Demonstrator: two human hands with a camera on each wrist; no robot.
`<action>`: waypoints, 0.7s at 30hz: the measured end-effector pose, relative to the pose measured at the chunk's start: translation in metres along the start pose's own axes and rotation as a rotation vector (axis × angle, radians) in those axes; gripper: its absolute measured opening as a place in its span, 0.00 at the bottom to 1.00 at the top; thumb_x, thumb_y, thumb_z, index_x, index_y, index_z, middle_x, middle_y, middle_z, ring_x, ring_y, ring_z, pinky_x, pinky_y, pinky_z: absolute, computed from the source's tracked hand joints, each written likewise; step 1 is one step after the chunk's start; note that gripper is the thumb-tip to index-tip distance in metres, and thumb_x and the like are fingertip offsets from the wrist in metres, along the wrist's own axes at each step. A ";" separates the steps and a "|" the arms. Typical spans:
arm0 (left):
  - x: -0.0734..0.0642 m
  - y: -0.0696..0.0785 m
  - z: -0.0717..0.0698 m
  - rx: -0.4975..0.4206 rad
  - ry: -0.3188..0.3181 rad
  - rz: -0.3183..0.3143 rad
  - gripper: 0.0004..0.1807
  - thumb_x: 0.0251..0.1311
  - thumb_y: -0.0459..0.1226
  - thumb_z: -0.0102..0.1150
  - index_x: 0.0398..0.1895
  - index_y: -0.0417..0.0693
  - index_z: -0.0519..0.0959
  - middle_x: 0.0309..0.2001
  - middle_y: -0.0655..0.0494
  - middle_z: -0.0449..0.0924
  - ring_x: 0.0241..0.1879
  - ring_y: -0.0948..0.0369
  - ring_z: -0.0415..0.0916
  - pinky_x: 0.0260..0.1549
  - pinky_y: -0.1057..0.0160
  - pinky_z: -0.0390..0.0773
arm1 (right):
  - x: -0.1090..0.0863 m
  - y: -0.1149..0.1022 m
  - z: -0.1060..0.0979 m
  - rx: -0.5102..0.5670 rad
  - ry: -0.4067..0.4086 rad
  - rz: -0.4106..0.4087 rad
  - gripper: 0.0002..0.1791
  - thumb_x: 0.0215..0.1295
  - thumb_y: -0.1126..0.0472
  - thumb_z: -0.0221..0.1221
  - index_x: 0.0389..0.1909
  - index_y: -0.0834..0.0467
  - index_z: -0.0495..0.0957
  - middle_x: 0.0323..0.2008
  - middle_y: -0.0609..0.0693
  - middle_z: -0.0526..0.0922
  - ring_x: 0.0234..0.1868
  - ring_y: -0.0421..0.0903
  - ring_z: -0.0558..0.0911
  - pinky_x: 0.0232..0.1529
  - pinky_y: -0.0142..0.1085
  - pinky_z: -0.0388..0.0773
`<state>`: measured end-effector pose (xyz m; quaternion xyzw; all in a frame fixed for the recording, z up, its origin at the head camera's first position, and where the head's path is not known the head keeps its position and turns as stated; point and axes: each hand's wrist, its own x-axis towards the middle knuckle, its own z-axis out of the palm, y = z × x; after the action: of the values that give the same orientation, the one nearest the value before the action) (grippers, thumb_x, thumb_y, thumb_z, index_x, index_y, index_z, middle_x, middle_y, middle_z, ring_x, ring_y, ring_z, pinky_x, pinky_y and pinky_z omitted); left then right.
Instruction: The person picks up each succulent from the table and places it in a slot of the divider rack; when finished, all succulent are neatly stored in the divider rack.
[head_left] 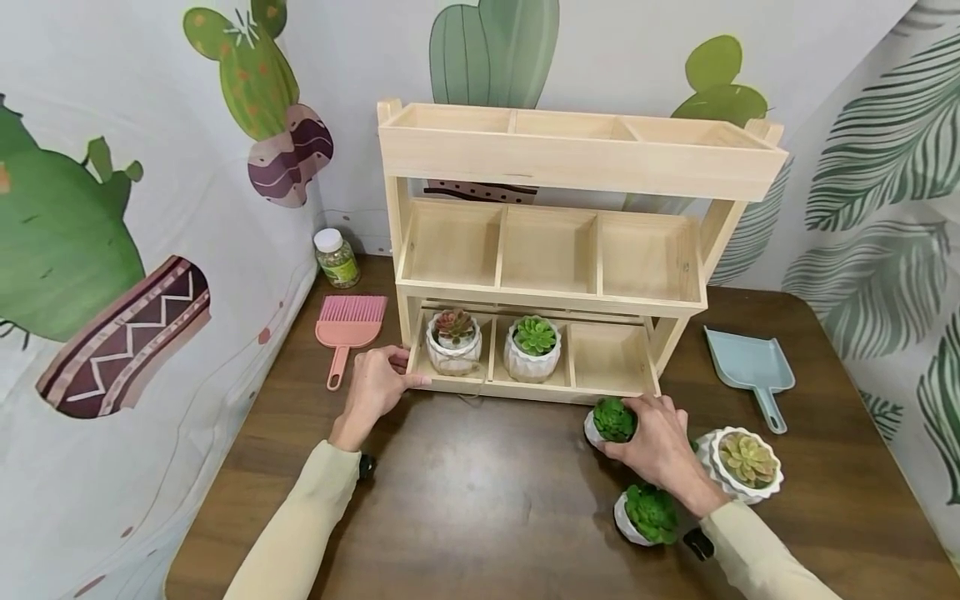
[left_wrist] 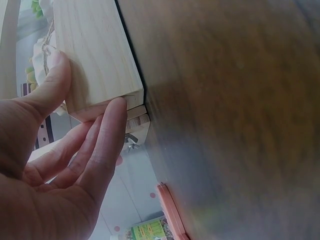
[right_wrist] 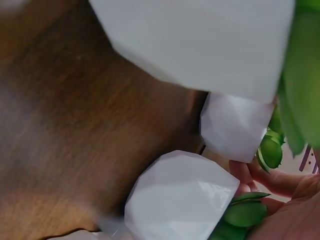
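Note:
My left hand (head_left: 377,382) grips the left front corner of the bottom tray of a three-tier wooden plant shelf (head_left: 581,158); in the left wrist view its thumb lies on the front board (left_wrist: 97,55) and its fingers on the end. My right hand (head_left: 658,442) holds a small green succulent in a white faceted pot (head_left: 613,419), close in front of the tray's right end. A similar green succulent (head_left: 651,512) stands nearer me. Another faceted pot (right_wrist: 180,195) shows beside the right hand in its wrist view, mostly hidden by that hand in the head view.
The bottom tray holds a reddish succulent (head_left: 455,342) at left and a green one (head_left: 534,348) in the middle. A yellowish succulent (head_left: 746,462) stands right of my right hand. A pink brush (head_left: 348,325) and lidded jar (head_left: 337,258) sit left, a blue dustpan (head_left: 750,362) right.

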<state>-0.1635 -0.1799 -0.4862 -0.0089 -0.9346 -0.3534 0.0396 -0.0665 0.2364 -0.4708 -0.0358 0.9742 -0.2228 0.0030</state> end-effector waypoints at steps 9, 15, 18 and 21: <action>-0.002 -0.002 0.000 0.008 -0.005 -0.017 0.26 0.47 0.43 0.90 0.46 0.38 0.91 0.36 0.44 0.95 0.37 0.52 0.92 0.36 0.56 0.84 | -0.002 -0.002 -0.001 0.028 0.028 -0.003 0.38 0.47 0.53 0.81 0.57 0.71 0.84 0.56 0.70 0.87 0.55 0.66 0.78 0.49 0.55 0.63; 0.000 -0.002 -0.002 0.026 -0.001 -0.007 0.25 0.46 0.42 0.90 0.45 0.37 0.91 0.36 0.44 0.95 0.37 0.51 0.93 0.38 0.53 0.85 | -0.003 -0.008 -0.009 0.056 0.033 0.011 0.39 0.46 0.52 0.82 0.57 0.71 0.84 0.56 0.69 0.87 0.56 0.67 0.80 0.56 0.59 0.72; 0.001 -0.002 -0.001 0.023 -0.007 -0.004 0.26 0.47 0.43 0.90 0.45 0.37 0.91 0.36 0.44 0.94 0.36 0.52 0.92 0.37 0.56 0.84 | -0.003 -0.010 -0.014 0.067 0.043 0.014 0.38 0.47 0.53 0.82 0.56 0.71 0.83 0.55 0.68 0.86 0.57 0.67 0.80 0.57 0.61 0.78; 0.000 -0.001 0.000 0.012 -0.013 -0.008 0.26 0.47 0.43 0.90 0.46 0.37 0.91 0.36 0.44 0.94 0.35 0.53 0.92 0.35 0.58 0.84 | -0.002 -0.011 -0.019 0.069 0.063 0.008 0.37 0.46 0.54 0.82 0.54 0.70 0.83 0.54 0.67 0.86 0.57 0.66 0.80 0.56 0.60 0.79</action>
<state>-0.1637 -0.1811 -0.4869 -0.0074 -0.9370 -0.3477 0.0320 -0.0644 0.2350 -0.4487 -0.0248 0.9657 -0.2572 -0.0253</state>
